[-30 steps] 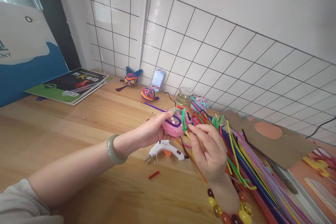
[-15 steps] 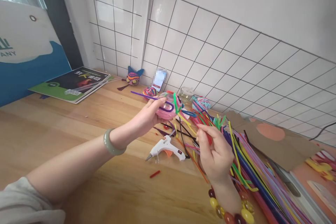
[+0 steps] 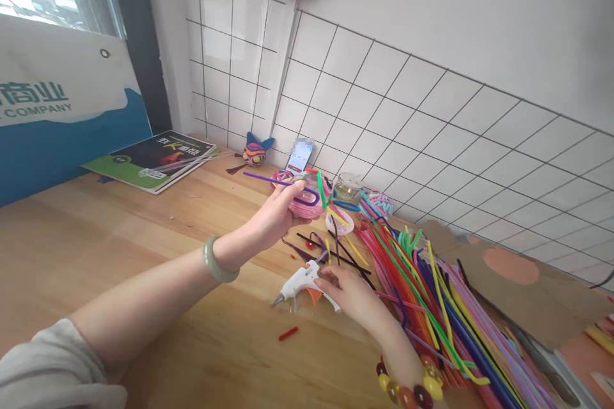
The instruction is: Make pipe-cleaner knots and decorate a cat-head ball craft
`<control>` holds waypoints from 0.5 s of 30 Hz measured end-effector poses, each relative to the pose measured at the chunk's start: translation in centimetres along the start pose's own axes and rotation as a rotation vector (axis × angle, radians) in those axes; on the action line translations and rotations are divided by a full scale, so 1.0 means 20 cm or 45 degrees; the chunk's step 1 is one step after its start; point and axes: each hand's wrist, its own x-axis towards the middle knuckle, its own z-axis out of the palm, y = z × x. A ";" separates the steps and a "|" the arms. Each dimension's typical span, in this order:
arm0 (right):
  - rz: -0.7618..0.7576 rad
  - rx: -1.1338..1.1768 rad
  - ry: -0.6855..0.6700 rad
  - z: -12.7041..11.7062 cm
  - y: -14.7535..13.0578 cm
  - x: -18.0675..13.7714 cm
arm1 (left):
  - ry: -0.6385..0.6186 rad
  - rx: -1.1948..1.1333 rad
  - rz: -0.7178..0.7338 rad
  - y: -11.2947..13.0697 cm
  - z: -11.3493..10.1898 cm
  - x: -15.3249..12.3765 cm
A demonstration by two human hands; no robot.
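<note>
My left hand [image 3: 283, 204] is closed around a pink pipe-cleaner ornament [image 3: 307, 209] with green, red and blue parts. A bent purple pipe cleaner [image 3: 268, 180] lies along it under my thumb and sticks out to the left. Lower down, my right hand [image 3: 350, 291] has its thumb and fingers around the rear body and grip of a white hot glue gun [image 3: 300, 279]. The gun rests on the wooden table with its nozzle pointing left; part of its grip is hidden by the hand.
Many coloured pipe cleaners [image 3: 432, 307] spread over the right side. Behind stand a blue-eared ornament [image 3: 254, 152], a phone [image 3: 300, 156], a glass jar [image 3: 348, 186] and a wire grid [image 3: 384, 102]. A magazine [image 3: 158, 156] lies left; a red scrap [image 3: 288, 333] lies in front.
My right hand has moved down and left from beside the ornament to the glue gun. My left hand still holds the ornament. The view has shifted slightly.
</note>
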 end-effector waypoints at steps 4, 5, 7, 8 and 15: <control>0.003 0.011 -0.044 0.04 0.01 0.03 | -0.039 -0.023 0.018 0.00 -0.01 0.00; 0.005 0.017 -0.059 0.04 0.01 0.03 | -0.046 -0.029 0.021 0.00 -0.01 0.00; 0.001 0.042 -0.109 0.04 0.02 0.04 | -0.056 -0.037 0.026 0.00 -0.01 0.00; -0.006 0.063 -0.142 0.04 0.02 0.04 | -0.060 -0.040 0.032 0.00 -0.01 0.00; -0.027 0.454 -0.404 -0.04 -0.05 -0.04 | -0.102 -0.023 0.102 0.03 -0.01 0.00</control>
